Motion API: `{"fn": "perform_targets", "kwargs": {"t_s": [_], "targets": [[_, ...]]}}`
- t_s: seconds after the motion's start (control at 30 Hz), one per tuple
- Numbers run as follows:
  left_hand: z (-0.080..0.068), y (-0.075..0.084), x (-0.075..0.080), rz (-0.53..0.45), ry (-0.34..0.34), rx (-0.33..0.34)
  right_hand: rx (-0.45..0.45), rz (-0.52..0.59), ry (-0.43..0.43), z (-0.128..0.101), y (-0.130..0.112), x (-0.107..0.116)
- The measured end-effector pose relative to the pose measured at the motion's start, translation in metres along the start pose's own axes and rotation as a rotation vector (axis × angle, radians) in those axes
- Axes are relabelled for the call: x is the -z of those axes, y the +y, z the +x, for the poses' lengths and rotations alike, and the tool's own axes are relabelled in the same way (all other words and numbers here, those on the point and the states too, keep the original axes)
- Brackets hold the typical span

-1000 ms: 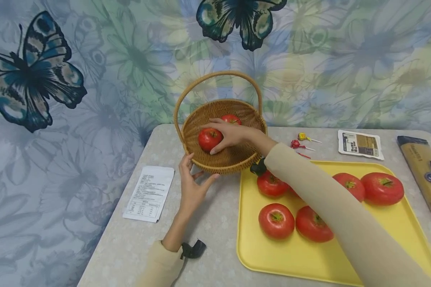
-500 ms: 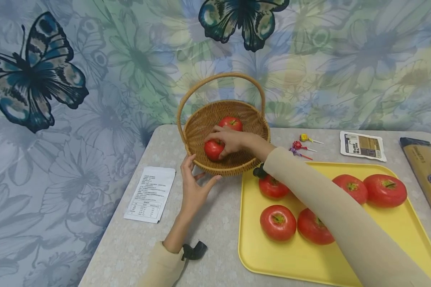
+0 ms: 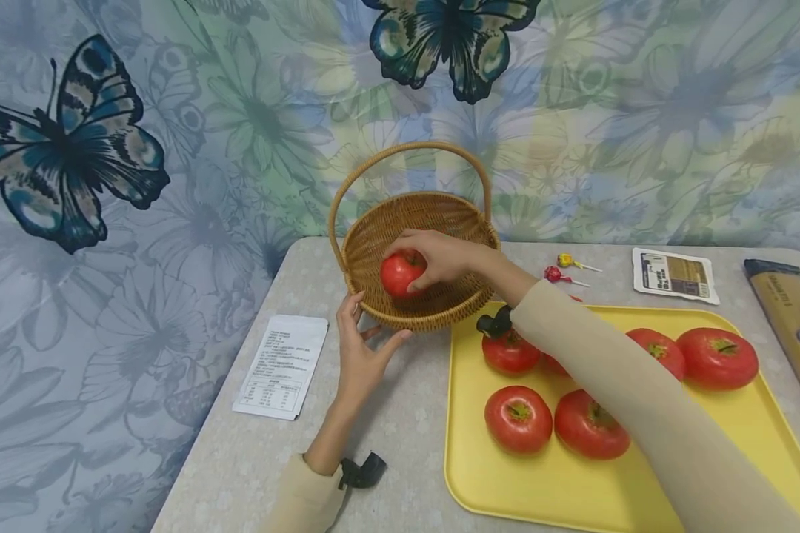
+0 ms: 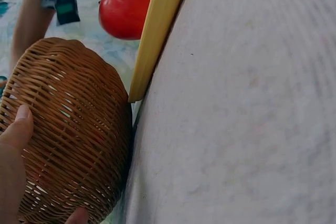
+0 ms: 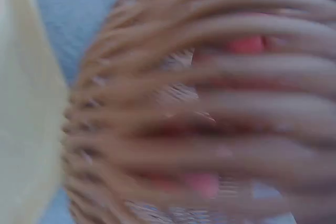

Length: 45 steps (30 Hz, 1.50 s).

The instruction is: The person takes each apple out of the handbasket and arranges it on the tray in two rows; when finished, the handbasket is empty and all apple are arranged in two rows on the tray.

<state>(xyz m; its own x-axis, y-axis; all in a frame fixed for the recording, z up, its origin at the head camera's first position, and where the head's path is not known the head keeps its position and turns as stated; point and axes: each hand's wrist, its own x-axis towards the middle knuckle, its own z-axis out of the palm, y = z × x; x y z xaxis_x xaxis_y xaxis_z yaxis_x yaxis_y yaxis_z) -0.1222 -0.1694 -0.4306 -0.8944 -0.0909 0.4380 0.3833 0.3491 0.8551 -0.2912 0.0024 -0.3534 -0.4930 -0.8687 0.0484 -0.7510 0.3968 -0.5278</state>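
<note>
A wicker basket (image 3: 373, 222) with an arched handle stands near the back of the table. Inside it, my right hand (image 3: 443, 255) grips a red apple (image 3: 400, 275) between fingers and thumb. Any other apple in the basket is hidden behind that hand. My left hand (image 3: 363, 355) rests against the basket's front left side, thumb spread away from the fingers. In the left wrist view, the thumb (image 4: 20, 127) lies on the outside of the basket wall (image 4: 79, 114). The right wrist view is blurred, showing the weave up close with red patches behind it.
A yellow tray (image 3: 507, 488) on the right bears several red apples (image 3: 518, 420). Behind it lie lollipops (image 3: 556, 274) and a small packet (image 3: 675, 275), with a long brown package (image 3: 790, 326) far right. A white printed packet (image 3: 283, 366) lies on the left.
My right hand has moved the gripped apple slightly right and down inside the basket. The other apple there has become hidden behind the hand. The left hand stays against the basket.
</note>
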Motion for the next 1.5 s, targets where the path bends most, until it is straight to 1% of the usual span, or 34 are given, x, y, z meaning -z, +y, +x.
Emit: {"fn": "perform_targets", "kwargs": {"t_s": [0.1, 0.2, 0.33, 0.43, 0.5, 0.6, 0.73, 0.8, 0.87, 0.93, 1.0, 1.1, 1.17, 1.3, 1.37, 1.47, 1.5], "targets": [[0.000, 0.001, -0.002, -0.002, -0.005, -0.001, 0.039, 0.033, 0.086, -0.024, -0.010, 0.021], [0.000, 0.002, -0.003, -0.004, -0.009, 0.000, 0.067, 0.044, 0.154, -0.055, -0.020, 0.040], [0.000, 0.002, -0.005, 0.002, -0.010, -0.004, 0.064, 0.054, 0.201, -0.106, -0.029, 0.059], [0.000, 0.002, -0.006, 0.003, -0.010, -0.003, 0.026, 0.029, 0.216, -0.150, -0.032, 0.065], [0.000, 0.002, -0.006, 0.002, -0.009, 0.003, -0.006, -0.032, 0.227, -0.181, -0.032, 0.063], [0.000, 0.002, -0.006, 0.010, -0.008, 0.014, -0.067, -0.115, 0.239, -0.228, -0.033, 0.054], [0.000, 0.003, -0.004, 0.020, -0.008, 0.005, -0.189, -0.173, 0.256, -0.287, -0.035, 0.037], [0.001, 0.003, -0.003, 0.020, -0.007, -0.004, -0.254, -0.188, 0.256, -0.311, -0.035, 0.027], [0.002, 0.002, -0.002, 0.016, -0.003, -0.011, -0.301, -0.206, 0.251, -0.332, -0.034, 0.016], [0.002, -0.001, -0.001, 0.009, 0.001, -0.014, -0.336, -0.206, 0.241, -0.348, -0.033, 0.006], [0.002, -0.011, -0.001, 0.019, 0.006, -0.020, -0.353, -0.209, 0.236, -0.359, -0.033, -0.003], [0.002, -0.028, -0.001, 0.033, 0.009, -0.005, -0.371, -0.198, 0.222, -0.370, -0.033, -0.013], [0.001, -0.037, 0.000, 0.046, 0.008, 0.002, -0.367, -0.191, 0.217, -0.376, -0.032, -0.019], [-0.001, -0.038, -0.001, 0.044, 0.002, 0.012, -0.363, -0.172, 0.212, -0.386, -0.029, -0.034], [-0.001, -0.038, -0.002, 0.044, -0.003, 0.012, -0.375, -0.151, 0.208, -0.389, -0.027, -0.040], [0.000, -0.036, -0.003, 0.048, -0.008, 0.020, -0.386, -0.128, 0.205, -0.392, -0.024, -0.048], [0.000, -0.035, -0.004, 0.047, -0.009, 0.022, -0.390, -0.139, 0.204, -0.392, -0.024, -0.051]]}}
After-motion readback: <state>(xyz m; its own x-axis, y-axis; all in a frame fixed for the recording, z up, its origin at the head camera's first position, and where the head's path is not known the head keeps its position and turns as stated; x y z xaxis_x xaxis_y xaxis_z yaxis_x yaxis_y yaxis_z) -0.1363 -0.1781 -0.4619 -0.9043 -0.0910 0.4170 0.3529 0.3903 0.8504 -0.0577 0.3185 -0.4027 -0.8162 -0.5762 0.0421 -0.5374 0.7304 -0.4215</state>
